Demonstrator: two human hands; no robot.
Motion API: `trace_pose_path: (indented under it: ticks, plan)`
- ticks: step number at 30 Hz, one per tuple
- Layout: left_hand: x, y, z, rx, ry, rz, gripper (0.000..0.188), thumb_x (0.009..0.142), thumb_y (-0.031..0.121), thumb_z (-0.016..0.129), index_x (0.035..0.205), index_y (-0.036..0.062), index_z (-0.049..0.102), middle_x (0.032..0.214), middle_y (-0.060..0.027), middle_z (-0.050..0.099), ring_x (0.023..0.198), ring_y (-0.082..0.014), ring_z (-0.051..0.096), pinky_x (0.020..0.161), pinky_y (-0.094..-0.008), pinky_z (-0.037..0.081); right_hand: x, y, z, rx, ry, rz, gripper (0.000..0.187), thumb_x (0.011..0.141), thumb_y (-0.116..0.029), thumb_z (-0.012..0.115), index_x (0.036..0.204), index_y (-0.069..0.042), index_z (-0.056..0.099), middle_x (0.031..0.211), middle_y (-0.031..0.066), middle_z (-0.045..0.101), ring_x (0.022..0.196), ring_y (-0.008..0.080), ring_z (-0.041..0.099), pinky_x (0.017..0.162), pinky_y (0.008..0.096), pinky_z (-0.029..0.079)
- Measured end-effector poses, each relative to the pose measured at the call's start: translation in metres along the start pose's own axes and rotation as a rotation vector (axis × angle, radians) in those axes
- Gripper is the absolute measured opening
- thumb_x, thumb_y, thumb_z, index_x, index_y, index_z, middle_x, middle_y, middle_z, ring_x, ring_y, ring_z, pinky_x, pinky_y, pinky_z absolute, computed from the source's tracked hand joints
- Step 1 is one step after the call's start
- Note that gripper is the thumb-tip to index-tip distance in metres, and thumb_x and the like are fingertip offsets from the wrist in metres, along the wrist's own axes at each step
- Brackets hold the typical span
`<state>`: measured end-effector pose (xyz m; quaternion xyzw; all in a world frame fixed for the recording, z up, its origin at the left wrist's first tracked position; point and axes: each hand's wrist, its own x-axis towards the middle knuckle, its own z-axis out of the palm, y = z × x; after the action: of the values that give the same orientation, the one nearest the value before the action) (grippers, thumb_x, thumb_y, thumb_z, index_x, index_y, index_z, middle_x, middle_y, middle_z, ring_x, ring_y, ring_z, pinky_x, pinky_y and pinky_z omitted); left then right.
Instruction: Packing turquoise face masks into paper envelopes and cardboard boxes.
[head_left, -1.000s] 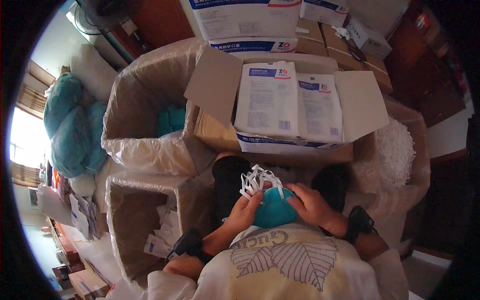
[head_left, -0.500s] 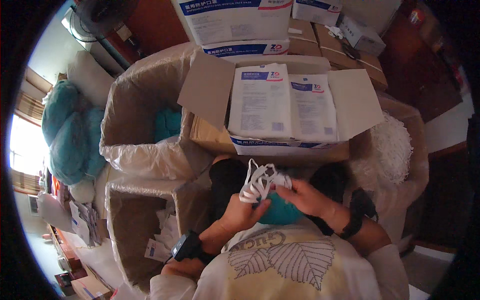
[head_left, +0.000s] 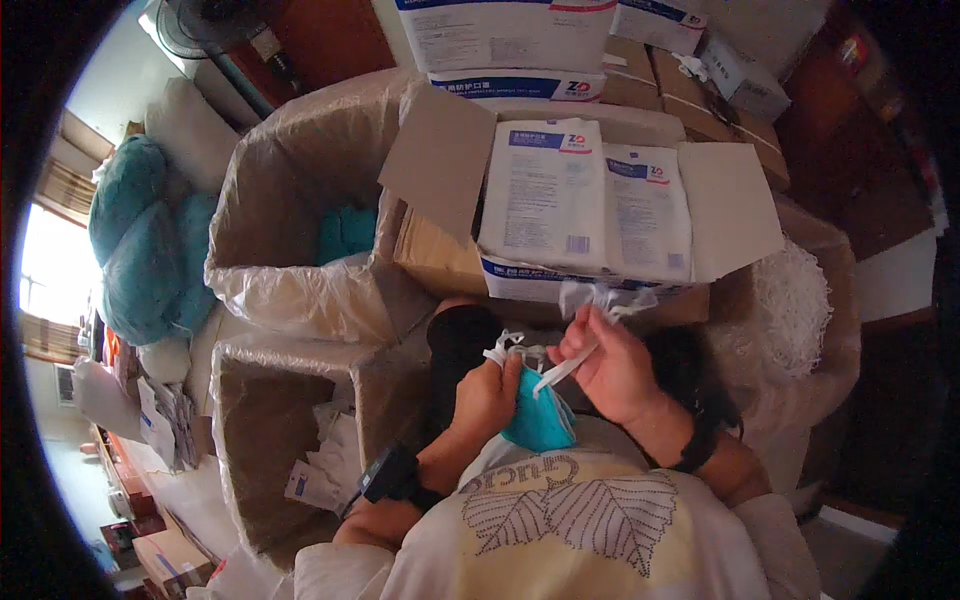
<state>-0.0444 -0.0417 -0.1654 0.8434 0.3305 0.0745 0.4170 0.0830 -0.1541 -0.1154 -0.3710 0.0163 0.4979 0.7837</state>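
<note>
One open cardboard box is sitting near the top middle. Low middle, a teal face mask is slanting down rightward from the nearer left hand, whose grip is squeezing its left edge; the right hand is pinching white straps, up and right.

Looking steeply down and forward from the person's head, close above shirt and hands, reaching out past the knees to the open box and the farther stacked boxes, wide enough to catch the window at far left.
</note>
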Motion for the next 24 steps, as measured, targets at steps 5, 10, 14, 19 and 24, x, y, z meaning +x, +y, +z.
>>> trace_pose_path:
  ticks: [5, 10, 14, 19, 24]
  plan:
    - [0.009, 0.018, -0.027, 0.196, -0.097, 0.066, 0.036, 0.086, 0.033, 0.045, 0.073, 0.0009, 0.054, 0.066, -0.0215, 0.057, 0.062, -0.0392, 0.056, 0.056, -0.047, 0.044, -0.003, -0.019, 0.0, -1.181, -0.239, -0.019, 0.033, 0.088, -0.033, 0.046, 0.08, -0.002, 0.053, 0.07, 0.0104, 0.058, 0.065, 0.0269, 0.057, 0.063, 0.0392, 0.044]
    - [0.0, 0.009, -0.019, 0.158, -0.078, 0.265, 0.026, 0.083, 0.029, 0.051, 0.075, 0.0056, 0.058, 0.061, -0.0168, 0.057, 0.058, -0.0369, 0.056, 0.053, -0.0446, 0.044, -0.015, -0.015, 0.0, -1.906, -0.606, 0.208, 0.046, 0.086, -0.041, 0.044, 0.073, 0.0, 0.058, 0.071, 0.0227, 0.058, 0.069, 0.0398, 0.056, 0.063, 0.0438, 0.045]
    - [-0.021, -0.003, 0.023, 0.139, -0.151, 0.218, 0.03, 0.084, 0.031, 0.049, 0.072, 0.0045, 0.057, 0.064, -0.0168, 0.058, 0.057, -0.0371, 0.056, 0.051, -0.0445, 0.044, -0.04, -0.019, -0.015, -1.794, -0.591, 0.339, 0.045, 0.086, -0.04, 0.042, 0.074, 0.0, 0.059, 0.072, 0.0238, 0.057, 0.069, 0.0402, 0.056, 0.063, 0.0454, 0.045]
    - [-0.016, -0.049, 0.043, 0.23, -0.31, -0.186, 0.052, 0.087, 0.043, 0.034, 0.083, -0.0012, 0.06, 0.076, -0.0245, 0.058, 0.075, -0.0369, 0.059, 0.068, -0.046, 0.044, -0.086, -0.052, -0.044, -1.819, -0.685, 0.655, 0.035, 0.085, -0.03, 0.044, 0.072, -0.001, 0.057, 0.071, 0.0211, 0.058, 0.064, 0.0327, 0.058, 0.061, 0.0418, 0.045]
    - [-0.01, -0.046, 0.036, -0.114, -0.163, -0.243, 0.048, 0.09, 0.038, 0.037, 0.081, -0.005, 0.056, 0.079, -0.0195, 0.061, 0.074, -0.031, 0.059, 0.065, -0.0385, 0.042, -0.143, -0.129, -0.096, -1.551, -0.049, 0.415, 0.024, 0.084, -0.023, 0.051, 0.083, 0.0, 0.056, 0.073, 0.0139, 0.06, 0.065, 0.0204, 0.057, 0.06, 0.0338, 0.045]
